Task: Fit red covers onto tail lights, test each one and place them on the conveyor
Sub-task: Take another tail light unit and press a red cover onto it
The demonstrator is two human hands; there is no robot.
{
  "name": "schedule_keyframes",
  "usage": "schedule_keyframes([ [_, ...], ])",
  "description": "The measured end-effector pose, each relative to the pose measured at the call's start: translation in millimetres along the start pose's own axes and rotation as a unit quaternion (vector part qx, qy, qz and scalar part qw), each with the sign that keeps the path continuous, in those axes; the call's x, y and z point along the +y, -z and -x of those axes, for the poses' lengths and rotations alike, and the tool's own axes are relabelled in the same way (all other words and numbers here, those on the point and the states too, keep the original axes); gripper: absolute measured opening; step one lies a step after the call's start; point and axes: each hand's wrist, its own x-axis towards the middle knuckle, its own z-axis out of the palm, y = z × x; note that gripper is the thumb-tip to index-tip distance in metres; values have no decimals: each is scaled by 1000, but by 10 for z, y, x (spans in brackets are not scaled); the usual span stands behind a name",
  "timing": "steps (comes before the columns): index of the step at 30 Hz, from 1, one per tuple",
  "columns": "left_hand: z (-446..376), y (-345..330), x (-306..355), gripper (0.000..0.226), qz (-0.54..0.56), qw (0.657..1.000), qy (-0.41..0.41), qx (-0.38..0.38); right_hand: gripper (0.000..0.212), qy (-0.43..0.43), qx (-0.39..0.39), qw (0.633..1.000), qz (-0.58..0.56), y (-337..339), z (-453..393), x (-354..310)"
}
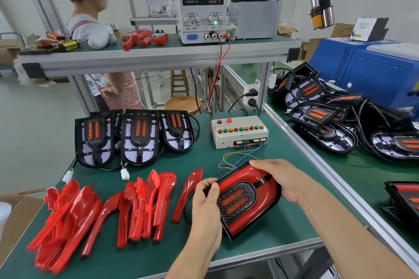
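While both hands hold the covered tail light [243,197] near the bench's [267,241] front edge, towards its right front corner, the step in hand looks like seating the red covers fully before testing. To do it well, I would press along each cover's rim until it sits flush against the black housing, check that no gap shows around the amber lens, and keep the trailing wires free of the grip.

The left hand [207,206] curls round the light's near left end, thumb lying on top of the black edge, fingers tucked underneath and out of sight. The right hand [280,178] grips the far right end, fingers closed over the upper rim and together, palm against the side. Both hands are clamped on the light; neither is spread wide.

To the left, along the front edge, lie the loose red covers [74,217] in overlapping heaps, one [188,190] apart just beside the left hand. Further back stand three bare tail lights [136,138] near the bench's left rear corner, and the test box [239,131] with coloured buttons near the right rear edge, its thin wires running towards the held light. Beyond, on the upper shelf, the power supply [203,10] reads twelve volts and zero current. The conveyor [353,166] lies past the right edge, carrying more lights.
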Motion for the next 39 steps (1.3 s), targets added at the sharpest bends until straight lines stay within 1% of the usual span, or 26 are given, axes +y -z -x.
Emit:
schedule_keyframes([
  [8, -8, -7, -24, 28, -47, 998, -37, 12, 29, 25, -7, 996, 81, 7, -18, 27],
  [12, -2, -19, -28, 29, -76, 996, -53, 15, 37, 25, -23, 996, 86, 12, -28, 15],
  [16, 9, -30, -36, 26, -64, 997, -46, 12, 40, 23, -28, 996, 87, 27, -32, 8],
  [17, 6, -29, -45, 24, -63, 997, -46, 10, 43, 21, -28, 995, 92, 25, -31, 6],
  [20, -15, -24, -67, 20, -60, 997, -45, 6, 61, 17, -33, 994, 100, 25, -24, 0],
  [23, -23, -36, -76, 17, -61, 997, -45, -1, 69, 26, -40, 993, 104, 25, -28, 10],
  [27, -16, -19, -114, 5, -81, 994, -74, -4, 73, 31, -38, 993, 104, 14, -42, 8],
  [32, -55, -23, -128, 7, -79, 994, -69, 11, 68, 29, -37, 995, 91, 4, -54, 13],
  [39, -43, -25, -137, 6, -86, 994, -72, 5, 74, 21, -30, 997, 68, 18, -70, 63],
])
